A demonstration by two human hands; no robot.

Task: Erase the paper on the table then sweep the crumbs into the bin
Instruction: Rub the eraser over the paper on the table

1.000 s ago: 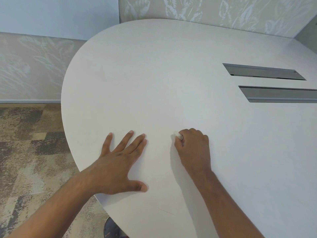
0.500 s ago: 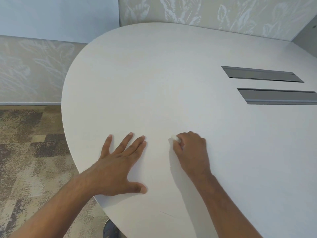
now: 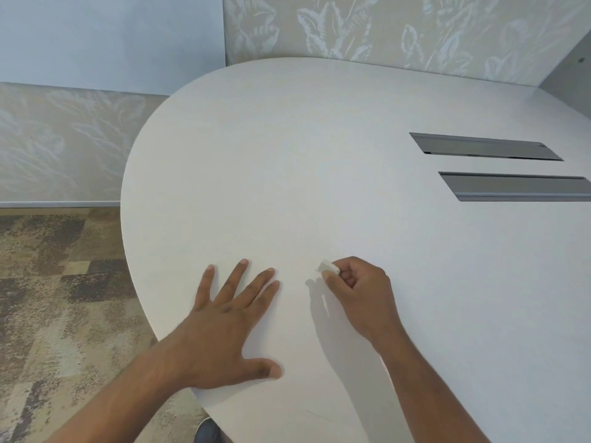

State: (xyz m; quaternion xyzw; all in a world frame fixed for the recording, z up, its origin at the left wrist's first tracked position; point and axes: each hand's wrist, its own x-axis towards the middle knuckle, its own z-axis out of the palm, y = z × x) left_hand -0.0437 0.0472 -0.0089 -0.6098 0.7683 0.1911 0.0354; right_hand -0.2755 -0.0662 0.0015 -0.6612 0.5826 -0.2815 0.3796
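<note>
Head view: right hand (image 3: 361, 292) has turned, baring more of the small white block eraser (image 3: 329, 266) pinched between thumb and fingertips, by the near-left edge of the pale rounded table (image 3: 319, 155); left hand (image 3: 224, 330) stays flat, fingers spread; the paper is indistinguishable from the tabletop. Risk: crumbs may roll off onto the mottled brown carpet (image 3: 48, 298); bin unseen

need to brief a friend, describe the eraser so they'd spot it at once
On the big white table, find the two hands near its rounded edge. The eraser is the small white block pinched by the right hand; the left hand lies flat, holding nothing.
</note>
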